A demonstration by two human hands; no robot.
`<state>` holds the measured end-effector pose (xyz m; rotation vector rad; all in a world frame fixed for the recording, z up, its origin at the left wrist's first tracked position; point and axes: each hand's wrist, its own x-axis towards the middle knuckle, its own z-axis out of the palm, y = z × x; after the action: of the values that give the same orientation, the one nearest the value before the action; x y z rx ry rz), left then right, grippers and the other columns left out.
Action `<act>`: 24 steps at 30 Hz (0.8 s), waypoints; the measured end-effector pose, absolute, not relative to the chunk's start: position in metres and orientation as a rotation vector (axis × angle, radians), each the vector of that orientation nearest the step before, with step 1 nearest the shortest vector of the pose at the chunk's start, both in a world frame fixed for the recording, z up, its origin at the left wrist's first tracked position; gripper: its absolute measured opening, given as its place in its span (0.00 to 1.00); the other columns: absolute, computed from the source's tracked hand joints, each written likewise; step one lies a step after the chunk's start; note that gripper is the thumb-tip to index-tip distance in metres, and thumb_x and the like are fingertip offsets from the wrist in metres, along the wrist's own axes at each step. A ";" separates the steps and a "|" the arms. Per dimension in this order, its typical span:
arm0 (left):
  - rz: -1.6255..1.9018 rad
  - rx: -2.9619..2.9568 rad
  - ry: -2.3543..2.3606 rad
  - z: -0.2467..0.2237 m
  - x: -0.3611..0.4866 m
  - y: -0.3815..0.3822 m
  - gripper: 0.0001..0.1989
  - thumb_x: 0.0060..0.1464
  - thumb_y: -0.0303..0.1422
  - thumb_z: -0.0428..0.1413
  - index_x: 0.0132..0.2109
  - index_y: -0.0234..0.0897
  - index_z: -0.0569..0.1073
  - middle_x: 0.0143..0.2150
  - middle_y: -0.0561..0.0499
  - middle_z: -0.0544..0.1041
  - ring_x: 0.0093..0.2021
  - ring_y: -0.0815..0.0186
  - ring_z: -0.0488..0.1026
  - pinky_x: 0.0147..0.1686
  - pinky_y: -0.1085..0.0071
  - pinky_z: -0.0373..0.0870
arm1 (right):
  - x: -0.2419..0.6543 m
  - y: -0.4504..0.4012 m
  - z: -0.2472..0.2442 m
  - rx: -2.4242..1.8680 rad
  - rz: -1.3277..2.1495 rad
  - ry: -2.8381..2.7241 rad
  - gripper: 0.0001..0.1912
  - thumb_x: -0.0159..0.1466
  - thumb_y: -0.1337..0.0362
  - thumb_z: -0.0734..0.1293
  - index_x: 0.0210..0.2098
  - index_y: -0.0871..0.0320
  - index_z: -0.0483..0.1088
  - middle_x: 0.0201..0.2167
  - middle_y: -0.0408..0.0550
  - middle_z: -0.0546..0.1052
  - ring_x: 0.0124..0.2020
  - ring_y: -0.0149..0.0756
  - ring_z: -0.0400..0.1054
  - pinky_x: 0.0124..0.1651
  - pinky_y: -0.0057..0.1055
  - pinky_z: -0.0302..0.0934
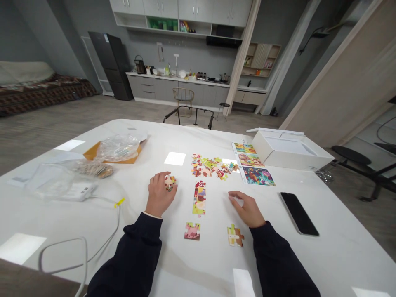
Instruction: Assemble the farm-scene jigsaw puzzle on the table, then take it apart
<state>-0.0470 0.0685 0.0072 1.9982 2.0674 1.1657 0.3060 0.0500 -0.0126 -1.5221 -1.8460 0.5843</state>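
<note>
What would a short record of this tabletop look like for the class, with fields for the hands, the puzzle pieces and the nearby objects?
Left hand: holds a jigsaw piece at the fingertips
Right hand: open, empty, nearest a loose jigsaw piece
Between hands: joined jigsaw strip
Beyond strip: scattered jigsaw pieces
Far right: picture cards, white box
Near right: black smartphone
Surface: white table
</note>
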 end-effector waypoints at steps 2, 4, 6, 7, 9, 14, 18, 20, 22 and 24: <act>1.098 1.954 2.110 0.000 -0.053 0.067 0.22 0.55 0.35 0.61 0.56 0.43 0.68 0.54 0.44 0.74 0.57 0.48 0.70 0.55 0.49 0.68 | 0.304 0.050 -0.014 -1.525 0.560 -1.872 0.18 0.67 0.51 0.64 0.46 0.55 0.78 0.47 0.53 0.83 0.48 0.49 0.77 0.57 0.49 0.69; 1.100 1.958 2.118 -0.001 -0.049 0.066 0.21 0.55 0.35 0.60 0.56 0.43 0.68 0.54 0.43 0.74 0.58 0.47 0.69 0.57 0.48 0.67 | 0.304 0.050 -0.014 -1.525 0.554 -1.888 0.18 0.68 0.52 0.64 0.47 0.55 0.78 0.47 0.53 0.83 0.49 0.49 0.77 0.58 0.49 0.68; 1.154 2.032 2.062 0.004 -0.038 0.065 0.19 0.58 0.34 0.58 0.56 0.42 0.68 0.54 0.43 0.74 0.59 0.48 0.69 0.58 0.49 0.66 | 0.304 0.050 -0.014 -1.523 0.559 -1.902 0.17 0.68 0.52 0.64 0.46 0.55 0.78 0.47 0.53 0.82 0.49 0.48 0.77 0.57 0.49 0.68; 1.174 2.090 1.995 0.008 -0.031 0.065 0.18 0.59 0.33 0.57 0.56 0.42 0.68 0.54 0.43 0.74 0.58 0.49 0.69 0.59 0.50 0.66 | 0.304 0.050 -0.014 -1.520 0.560 -1.907 0.17 0.68 0.53 0.64 0.46 0.55 0.78 0.47 0.53 0.82 0.48 0.48 0.77 0.57 0.48 0.68; 1.160 2.199 1.824 0.016 -0.014 0.068 0.16 0.62 0.32 0.54 0.56 0.41 0.67 0.53 0.43 0.74 0.57 0.52 0.70 0.59 0.54 0.67 | 0.304 0.051 -0.013 -1.517 0.558 -1.909 0.16 0.68 0.53 0.64 0.45 0.55 0.78 0.46 0.53 0.83 0.48 0.48 0.77 0.57 0.48 0.68; 0.978 2.220 1.891 0.020 0.001 0.081 0.20 0.58 0.31 0.58 0.57 0.40 0.67 0.54 0.42 0.74 0.57 0.49 0.69 0.57 0.51 0.67 | 0.302 0.053 -0.013 -1.514 0.573 -1.884 0.16 0.67 0.53 0.64 0.44 0.55 0.78 0.44 0.52 0.83 0.46 0.47 0.77 0.55 0.46 0.69; 0.907 1.978 2.206 0.005 -0.036 0.084 0.30 0.52 0.38 0.64 0.61 0.42 0.65 0.58 0.40 0.71 0.59 0.43 0.68 0.54 0.45 0.67 | 0.303 0.052 -0.013 -1.504 0.581 -1.883 0.16 0.67 0.53 0.64 0.44 0.55 0.78 0.44 0.53 0.83 0.47 0.47 0.77 0.56 0.47 0.69; 0.895 1.908 2.217 -0.005 -0.058 0.082 0.31 0.51 0.42 0.65 0.59 0.42 0.67 0.56 0.41 0.72 0.57 0.44 0.69 0.54 0.46 0.68 | 0.303 0.051 -0.013 -1.499 0.581 -1.892 0.15 0.67 0.53 0.64 0.44 0.55 0.78 0.44 0.53 0.83 0.48 0.47 0.76 0.57 0.47 0.68; 0.956 1.901 2.180 -0.014 -0.073 0.080 0.29 0.50 0.44 0.65 0.56 0.41 0.68 0.53 0.43 0.74 0.55 0.47 0.71 0.55 0.49 0.69 | 0.302 0.051 -0.013 -1.501 0.583 -1.901 0.15 0.67 0.53 0.64 0.44 0.55 0.78 0.45 0.53 0.82 0.49 0.48 0.76 0.58 0.48 0.68; 1.041 1.934 2.124 -0.021 -0.079 0.079 0.24 0.51 0.42 0.64 0.53 0.40 0.70 0.50 0.44 0.76 0.53 0.50 0.73 0.56 0.52 0.69 | 0.302 0.050 -0.013 -1.508 0.581 -1.904 0.16 0.67 0.53 0.64 0.44 0.55 0.78 0.45 0.54 0.82 0.49 0.48 0.76 0.58 0.48 0.67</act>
<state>-0.0791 0.0794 -0.0208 1.9343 2.1237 1.0412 0.3023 0.0504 -0.0130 -1.5078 -1.9036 0.5807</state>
